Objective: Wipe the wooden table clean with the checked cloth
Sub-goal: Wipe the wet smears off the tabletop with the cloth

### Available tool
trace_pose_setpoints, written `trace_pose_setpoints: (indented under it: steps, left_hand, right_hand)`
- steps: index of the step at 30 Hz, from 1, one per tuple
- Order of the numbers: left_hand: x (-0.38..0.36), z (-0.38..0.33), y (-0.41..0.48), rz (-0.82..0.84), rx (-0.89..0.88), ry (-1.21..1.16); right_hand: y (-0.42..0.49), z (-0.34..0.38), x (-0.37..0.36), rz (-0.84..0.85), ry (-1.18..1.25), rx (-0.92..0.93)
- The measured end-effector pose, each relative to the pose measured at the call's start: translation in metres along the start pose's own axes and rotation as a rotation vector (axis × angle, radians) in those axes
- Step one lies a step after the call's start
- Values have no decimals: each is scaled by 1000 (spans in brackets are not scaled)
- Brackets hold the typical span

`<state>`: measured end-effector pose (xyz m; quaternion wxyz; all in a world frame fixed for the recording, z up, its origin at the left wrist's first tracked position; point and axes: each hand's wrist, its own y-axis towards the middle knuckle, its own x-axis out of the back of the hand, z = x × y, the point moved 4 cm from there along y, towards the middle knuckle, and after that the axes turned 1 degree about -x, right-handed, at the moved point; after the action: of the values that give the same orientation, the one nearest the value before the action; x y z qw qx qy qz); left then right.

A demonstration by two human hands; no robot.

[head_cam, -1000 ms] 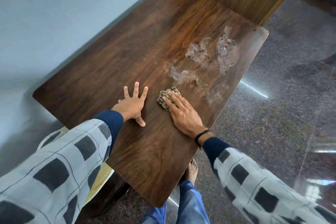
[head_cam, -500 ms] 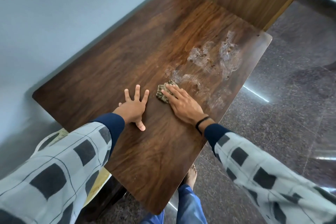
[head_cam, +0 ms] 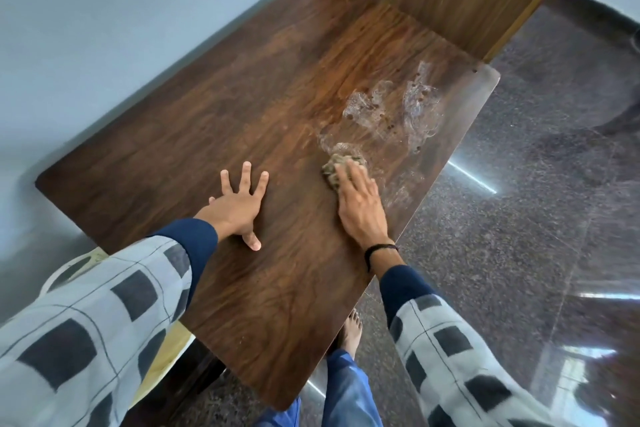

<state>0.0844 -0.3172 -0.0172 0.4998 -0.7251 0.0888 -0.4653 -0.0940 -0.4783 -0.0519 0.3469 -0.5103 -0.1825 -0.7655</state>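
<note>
The right hand [head_cam: 360,208] covers most of the checked cloth [head_cam: 341,159], its pattern blurred. The wooden table [head_cam: 207,114] hides part of a bare foot [head_cam: 352,329].

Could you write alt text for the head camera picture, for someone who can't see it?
A person's right hand presses a bunched checked cloth onto a dark wooden table, at the edge of a wet, speckled smear. The left hand rests spread flat on the wood beside it.
</note>
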Motion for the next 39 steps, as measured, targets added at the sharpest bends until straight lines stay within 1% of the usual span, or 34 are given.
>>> trace_pose_setpoints:
  steps: [1,2,3,5,6,7,8,10,11,12,14,15,16,17,19,20,21,22,23,26,28,30,33,35,36,37,39]
  left_hand:
    - [0,0,-1,7,6,-2]
    - [1,-1,-2,8,7,-4]
    - [2,-1,-3,8,4,-4]
    - [2,-2,-4,10,-5,2]
    - [2,-2,-4,6,-7,5]
    - [3,-2,-5,2,-4,4]
    - [3,-3,-6,-4,-2,2]
    - [4,-3,-8,-8,0,6]
    - [3,-3,-8,-6,0,11]
    - [3,-1,-8,-7,0,19]
    - [3,1,-8,-16,1,40]
    - [2,0,-8,-19,2,46]
    - [2,-1,-8,-22,1,49]
    - [2,-2,-8,-22,0,50]
    - [3,-4,-6,-16,4,43]
    - [3,-4,-6,-11,12,35]
    - [3,-2,-6,-6,18,29]
    - [2,-1,-6,-4,18,30]
    - [2,0,-6,-1,15,32]
    - [1,-1,-8,-5,11,31]
    - [2,-4,-9,-4,8,31]
    - [3,-5,-9,-9,13,20]
    - [2,-2,-8,-9,9,8]
    - [0,3,-8,1,15,12]
    - [0,1,-6,2,18,13]
    - [0,-1,-6,5,24,12]
    - [3,-3,-7,4,39,2]
  right_hand:
    - [-5,-1,0,-30,9,-100]
    - [-13,5,-2,-48,2,-126]
    - [-22,15,-6,-43,-9,-73]
    - [-41,25,-12,21,-40,133]
    - [-44,19,-10,56,-62,206]
    - [-42,9,-6,68,-72,222]
    - [-37,-2,-2,49,-66,168]
    - [-37,-13,2,-31,-15,-73]
    - [-45,-10,-1,-65,-3,-158]
    - [-55,-1,-6,-79,-14,-159]
    - [-77,5,-10,-52,-43,0]
    - [-81,-4,-6,-26,-56,73]
    - [-79,-17,2,-18,-84,105]
    - [-73,-31,10,-26,-105,87]
    - [-56,-53,23,-61,-86,-59]
    - [-51,-56,25,-78,-62,-124]
    - [-52,-51,23,-92,-52,-147]
    - [-57,-43,19,-98,-54,-129]
    - [-68,-35,13,-89,-59,-71]
    - [-104,-26,8,-5,-71,191]
    - [-105,-37,15,56,-114,300]
    - [-86,-51,23,74,-152,290]
    - [-49,-68,35,37,-101,73]
    - [-44,-61,31,4,-85,-27]
    - [-48,-55,27,-5,-92,-22]
    - [-55,-47,22,1,-94,24]
    - [-73,-34,14,51,-82,160]
